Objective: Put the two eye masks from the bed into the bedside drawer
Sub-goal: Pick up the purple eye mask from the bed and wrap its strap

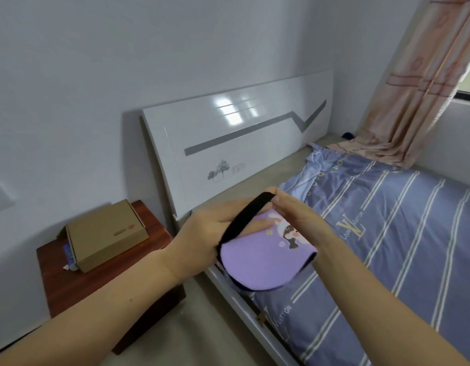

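While both hands' fingers clamp it: purple eye mask (262,260), cartoon print, blk strap (244,217).

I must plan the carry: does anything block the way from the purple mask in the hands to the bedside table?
Nothing visible blocks it. Both hands hold the purple eye mask; the red-brown wooden bedside table is left, cardboard box on top. Drawer front unseen.

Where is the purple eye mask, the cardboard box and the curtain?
purple eye mask (257,262): head view, purple front.
cardboard box (107,231): head view, lid.
curtain (418,83): head view, hanging folds.
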A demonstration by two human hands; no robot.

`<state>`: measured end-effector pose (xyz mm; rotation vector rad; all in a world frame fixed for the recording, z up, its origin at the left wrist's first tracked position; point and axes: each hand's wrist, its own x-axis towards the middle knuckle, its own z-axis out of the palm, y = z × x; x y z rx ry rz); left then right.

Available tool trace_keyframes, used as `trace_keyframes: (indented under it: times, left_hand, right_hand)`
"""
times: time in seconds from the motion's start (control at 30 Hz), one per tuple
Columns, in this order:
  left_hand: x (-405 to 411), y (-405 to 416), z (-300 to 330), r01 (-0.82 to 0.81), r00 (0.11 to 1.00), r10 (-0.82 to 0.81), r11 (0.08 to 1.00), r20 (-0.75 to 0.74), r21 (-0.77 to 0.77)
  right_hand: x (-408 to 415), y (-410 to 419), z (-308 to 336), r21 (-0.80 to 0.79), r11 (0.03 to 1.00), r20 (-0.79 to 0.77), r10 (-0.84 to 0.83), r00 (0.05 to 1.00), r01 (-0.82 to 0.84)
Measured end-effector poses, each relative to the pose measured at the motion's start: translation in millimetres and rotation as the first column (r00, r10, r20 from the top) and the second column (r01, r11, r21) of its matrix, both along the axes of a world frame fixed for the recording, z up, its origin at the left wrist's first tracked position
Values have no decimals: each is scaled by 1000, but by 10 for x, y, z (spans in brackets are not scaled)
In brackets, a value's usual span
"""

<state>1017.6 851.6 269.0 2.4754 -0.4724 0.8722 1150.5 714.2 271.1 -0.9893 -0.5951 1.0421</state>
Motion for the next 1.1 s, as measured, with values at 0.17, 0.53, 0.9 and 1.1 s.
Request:
trace_keyframes:
  times: [0.17,0.53,0.9,1.1]
  left_hand:
    - [-60,130,-6,-148,972,119,980,205,132]
    - [-54,405,-204,-243,970,211,896,124,372]
    - [-458,351,-929,-596,802,-74,-25,-593,-803]
    - [-966,692,-1717,-643,738,-17,-325,-675,-694]
  right_hand:
    - [-73,-69,-120,78,990,52,-118,992,114]
    - [99,-55,-141,-269,955,320,209,924,-123]
    - [-169,741,-794,-431,900,475,163,865,68]
    - [-576,1343,-1601,-644,757,328,402,855,-109]
